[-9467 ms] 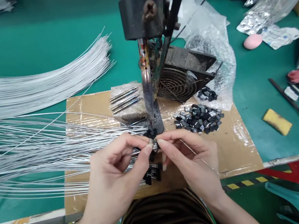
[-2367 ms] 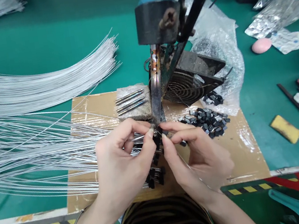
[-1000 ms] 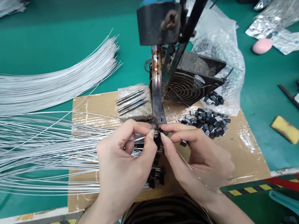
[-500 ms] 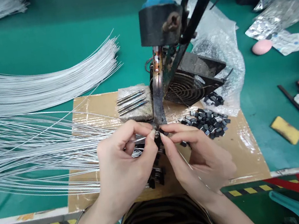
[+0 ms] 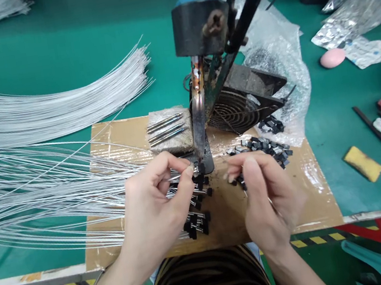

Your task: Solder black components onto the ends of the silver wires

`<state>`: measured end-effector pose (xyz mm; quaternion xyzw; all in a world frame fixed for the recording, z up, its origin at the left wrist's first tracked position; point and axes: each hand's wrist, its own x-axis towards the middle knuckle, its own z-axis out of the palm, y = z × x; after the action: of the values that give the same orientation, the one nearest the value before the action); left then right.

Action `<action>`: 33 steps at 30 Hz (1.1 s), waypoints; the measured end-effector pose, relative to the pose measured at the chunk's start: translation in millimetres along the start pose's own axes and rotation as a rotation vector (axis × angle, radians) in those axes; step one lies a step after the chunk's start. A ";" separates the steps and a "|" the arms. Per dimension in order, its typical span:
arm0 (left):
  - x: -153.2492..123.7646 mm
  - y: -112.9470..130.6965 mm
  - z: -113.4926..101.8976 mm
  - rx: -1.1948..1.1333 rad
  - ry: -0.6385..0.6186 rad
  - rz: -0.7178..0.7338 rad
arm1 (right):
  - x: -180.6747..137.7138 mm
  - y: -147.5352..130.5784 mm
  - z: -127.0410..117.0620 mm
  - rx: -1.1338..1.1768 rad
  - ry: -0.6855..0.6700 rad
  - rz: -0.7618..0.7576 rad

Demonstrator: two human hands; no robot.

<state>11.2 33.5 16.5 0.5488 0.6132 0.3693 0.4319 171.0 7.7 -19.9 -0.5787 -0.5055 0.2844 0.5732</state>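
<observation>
- Where a cardboard sheet (image 5: 233,227) meets the near edge of the green desk (image 5: 63,47) in the head view, two bare hands work over it.
- Left hand (image 5: 159,195): thumb and forefinger pinched together on a black connector (image 5: 200,167), which pokes out past the fingertips over the middle of the sheet, below the tip of a soldering iron (image 5: 199,122) (whether they touch cannot be told).
- Right hand (image 5: 265,188): blurred, fingers curled, toward the sheet's right edge; a thin strand (image 5: 271,204) shows by the palm, but whether it is gripped cannot be told.
- Heap of black pieces (image 5: 272,144): just beyond the right hand, partly behind it.
- Black-ended wires (image 5: 198,223): clustered toward the sheet's near edge, partly behind the left hand, trailing off past its left edge.
- Pale wire bundle (image 5: 62,109): on the desk, beyond the sheet's far left corner.
- Grey block (image 5: 173,147): at the sheet's far edge, bearing metal rods (image 5: 166,123).
- Fan (image 5: 236,111): tilted, by the same edge, right of the iron.
- Yellow sponge (image 5: 363,164): on the desk, right of the sheet.
</observation>
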 end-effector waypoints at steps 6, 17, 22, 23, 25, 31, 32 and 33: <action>1.6 -0.5 -1.1 0.039 0.004 -0.012 | -1.4 2.6 -7.6 0.106 -0.120 0.061; 1.6 2.8 -1.3 0.073 0.016 -0.008 | -0.1 -3.4 -1.9 0.059 -0.148 -0.035; 3.3 4.2 -0.9 0.088 0.017 -0.010 | -1.1 -6.0 -0.1 -0.029 -0.104 -0.044; 3.5 4.4 -0.8 0.088 0.017 -0.009 | -1.0 -6.3 -0.2 0.011 -0.105 -0.054; 3.6 4.7 -0.6 0.080 0.018 -0.013 | -1.5 -6.4 -0.3 0.101 -0.122 -0.038; 3.1 3.8 -0.8 0.072 0.018 -0.019 | -5.3 -3.0 -3.8 0.057 -0.205 0.052; 3.2 3.5 -0.9 0.074 0.018 -0.019 | -4.9 -2.9 -4.9 0.027 -0.211 0.055; 3.3 3.4 -0.9 0.074 0.019 -0.021 | -4.0 -3.1 -5.8 -0.002 -0.221 0.054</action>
<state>11.5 37.3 19.6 0.5545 0.6361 0.3471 0.4092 174.1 1.3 -16.9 -0.5576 -0.5502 0.3615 0.5056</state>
